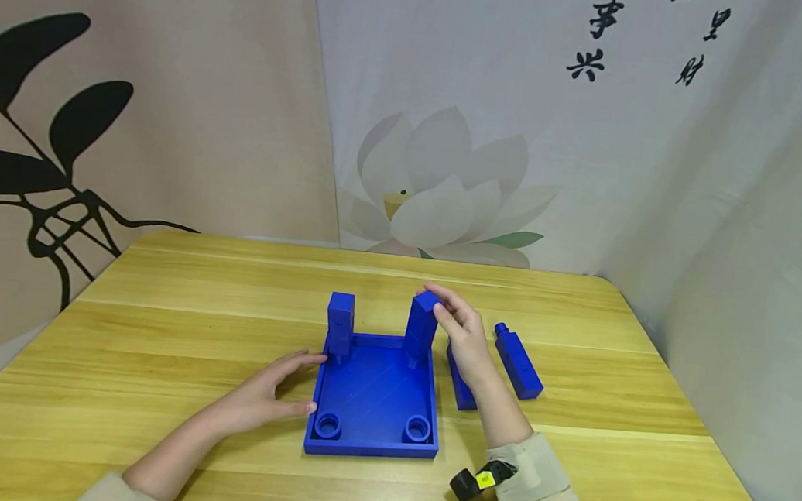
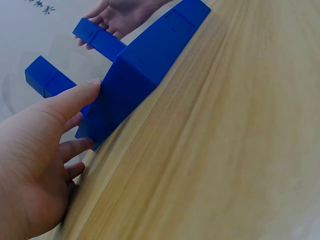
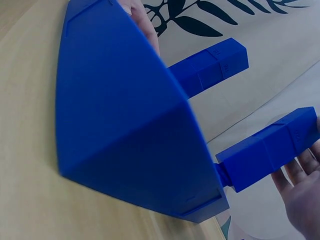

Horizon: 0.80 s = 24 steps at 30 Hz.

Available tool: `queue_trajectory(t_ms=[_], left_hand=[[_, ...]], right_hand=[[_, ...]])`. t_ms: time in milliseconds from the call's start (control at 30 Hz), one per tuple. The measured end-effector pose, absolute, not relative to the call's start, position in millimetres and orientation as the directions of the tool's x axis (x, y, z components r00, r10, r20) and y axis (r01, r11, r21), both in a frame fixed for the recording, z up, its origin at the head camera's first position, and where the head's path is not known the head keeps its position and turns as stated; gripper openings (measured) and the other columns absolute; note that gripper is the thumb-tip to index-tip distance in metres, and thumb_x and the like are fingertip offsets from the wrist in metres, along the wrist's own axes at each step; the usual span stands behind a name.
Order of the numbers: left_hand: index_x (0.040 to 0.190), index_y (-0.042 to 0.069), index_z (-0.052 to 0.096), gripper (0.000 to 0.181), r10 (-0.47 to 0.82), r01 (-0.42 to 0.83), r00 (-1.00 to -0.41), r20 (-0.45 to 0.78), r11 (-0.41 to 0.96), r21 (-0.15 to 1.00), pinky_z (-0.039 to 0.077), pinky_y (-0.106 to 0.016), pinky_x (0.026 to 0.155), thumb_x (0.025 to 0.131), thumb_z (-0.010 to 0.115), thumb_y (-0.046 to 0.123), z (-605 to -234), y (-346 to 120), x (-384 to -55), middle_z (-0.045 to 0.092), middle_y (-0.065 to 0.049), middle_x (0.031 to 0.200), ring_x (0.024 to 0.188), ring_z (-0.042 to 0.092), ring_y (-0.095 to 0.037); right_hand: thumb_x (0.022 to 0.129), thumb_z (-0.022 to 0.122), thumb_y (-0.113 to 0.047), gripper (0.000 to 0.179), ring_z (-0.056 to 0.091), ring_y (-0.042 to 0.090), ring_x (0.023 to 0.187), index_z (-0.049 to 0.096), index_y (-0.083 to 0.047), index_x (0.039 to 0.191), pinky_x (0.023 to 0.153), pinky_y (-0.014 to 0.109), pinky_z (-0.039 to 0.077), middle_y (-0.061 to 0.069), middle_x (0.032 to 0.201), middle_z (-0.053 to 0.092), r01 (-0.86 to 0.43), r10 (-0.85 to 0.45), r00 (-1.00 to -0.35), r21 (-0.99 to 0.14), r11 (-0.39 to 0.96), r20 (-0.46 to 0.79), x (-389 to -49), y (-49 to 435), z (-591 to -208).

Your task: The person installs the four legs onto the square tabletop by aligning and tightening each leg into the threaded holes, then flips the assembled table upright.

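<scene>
In the right hand (image 1: 463, 334), the top of a blue post (image 1: 420, 331) is held between thumb and fingers. The post is tilted slightly at the 1 o'clock corner of a blue tray (image 1: 377, 392), its narrow neck exposed. The tray's 9 o'clock wall is touched by the left hand (image 1: 259, 402), thumb and fingers spread wide. A second post (image 1: 341, 322) is stood at 11 o'clock; round sockets (image 1: 417, 439) are seen at 5 and 7. Toward 3 o'clock, two loose posts (image 1: 519, 363) are laid on the wooden counter (image 1: 231, 289), one partly hidden.
</scene>
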State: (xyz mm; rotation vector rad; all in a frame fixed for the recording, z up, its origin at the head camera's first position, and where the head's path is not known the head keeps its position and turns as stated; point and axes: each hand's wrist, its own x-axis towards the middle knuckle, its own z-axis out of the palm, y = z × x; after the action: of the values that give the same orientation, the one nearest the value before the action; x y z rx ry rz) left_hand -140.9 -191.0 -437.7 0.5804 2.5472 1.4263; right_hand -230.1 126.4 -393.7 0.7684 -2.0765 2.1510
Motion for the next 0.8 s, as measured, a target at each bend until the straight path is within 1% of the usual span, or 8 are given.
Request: queue_trajectory(t_ms=[100,200,300,433,567,700,767,800], left_hand=[[0.144,0.021,0.042,0.070,0.410,0.247,-0.911,0.039,0.468,0.848,0.019,-0.069,0.102,0.085,0.073,0.037,-437.6,-191.1,-140.9,0.024,-0.022,0.152,0.139,0.014,-0.046],[0.145,0.021,0.042,0.070,0.410,0.243,-0.911,0.035,0.468,0.850,0.019,-0.069,0.102,0.085,0.073,0.036,-437.5,-191.2,-141.0,0.023,-0.023,0.152,0.139,0.014,-0.046],[0.145,0.021,0.042,0.070,0.410,0.243,-0.911,0.034,0.469,0.849,0.019,-0.069,0.102,0.084,0.073,0.036,-437.4,-191.3,-141.2,0.022,-0.024,0.152,0.139,0.014,-0.046],[0.145,0.020,0.041,0.070,0.409,0.243,-0.912,0.035,0.469,0.849,0.020,-0.068,0.103,0.085,0.073,0.036,-437.2,-190.9,-141.0,0.022,-0.024,0.152,0.138,0.014,-0.047],[0.145,0.020,0.041,0.070,0.409,0.245,-0.912,0.039,0.465,0.850,0.020,-0.067,0.103,0.085,0.073,0.036,-436.9,-190.6,-140.6,0.022,-0.024,0.152,0.138,0.014,-0.047],[0.145,0.019,0.041,0.070,0.410,0.251,-0.911,0.044,0.466,0.848,0.019,-0.068,0.103,0.085,0.073,0.035,-437.0,-190.6,-140.4,0.023,-0.024,0.152,0.138,0.014,-0.047],[0.145,0.019,0.041,0.070,0.412,0.254,-0.910,0.047,0.464,0.849,0.019,-0.067,0.103,0.085,0.073,0.035,-437.8,-191.4,-140.8,0.024,-0.024,0.152,0.138,0.014,-0.047],[0.145,0.019,0.041,0.070,0.414,0.255,-0.909,0.048,0.462,0.849,0.019,-0.067,0.103,0.085,0.073,0.035,-438.3,-191.8,-141.0,0.024,-0.024,0.152,0.138,0.014,-0.047]], right_hand=[[0.101,0.050,-0.014,0.038,0.052,0.019,0.112,0.049,0.004,0.134,0.097,0.028,0.041,0.019,0.131,0.053,-0.354,-0.286,-0.886,-0.931,-0.089,0.364,-229.8,125.8,-393.0],[0.099,0.053,-0.013,0.037,0.051,0.019,0.115,0.050,0.005,0.131,0.098,0.028,0.040,0.016,0.128,0.054,-0.349,-0.271,-0.894,-0.934,-0.078,0.357,-229.6,125.2,-392.4],[0.097,0.056,-0.010,0.034,0.052,0.020,0.108,0.051,0.004,0.128,0.093,0.028,0.042,0.013,0.118,0.057,-0.352,-0.255,-0.899,-0.934,-0.064,0.356,-229.0,124.4,-391.6],[0.096,0.058,-0.009,0.035,0.052,0.019,0.098,0.049,0.007,0.125,0.087,0.027,0.043,0.007,0.105,0.056,-0.346,-0.240,-0.905,-0.936,-0.064,0.351,-228.4,123.5,-391.4],[0.094,0.061,-0.007,0.035,0.051,0.017,0.096,0.049,0.009,0.124,0.085,0.025,0.044,0.004,0.100,0.053,-0.339,-0.221,-0.912,-0.938,-0.072,0.346,-227.8,122.8,-391.2],[0.093,0.061,-0.005,0.034,0.051,0.017,0.096,0.049,0.007,0.123,0.085,0.025,0.044,0.003,0.101,0.054,-0.336,-0.210,-0.914,-0.938,-0.083,0.346,-227.0,122.5,-390.6],[0.094,0.060,-0.005,0.035,0.051,0.018,0.099,0.049,0.007,0.125,0.087,0.026,0.044,0.008,0.107,0.056,-0.344,-0.216,-0.911,-0.936,-0.080,0.353,-227.1,122.3,-391.5],[0.094,0.059,-0.006,0.036,0.051,0.018,0.103,0.049,0.006,0.127,0.091,0.028,0.043,0.011,0.113,0.056,-0.349,-0.220,-0.908,-0.934,-0.077,0.357,-227.3,122.4,-392.3]])
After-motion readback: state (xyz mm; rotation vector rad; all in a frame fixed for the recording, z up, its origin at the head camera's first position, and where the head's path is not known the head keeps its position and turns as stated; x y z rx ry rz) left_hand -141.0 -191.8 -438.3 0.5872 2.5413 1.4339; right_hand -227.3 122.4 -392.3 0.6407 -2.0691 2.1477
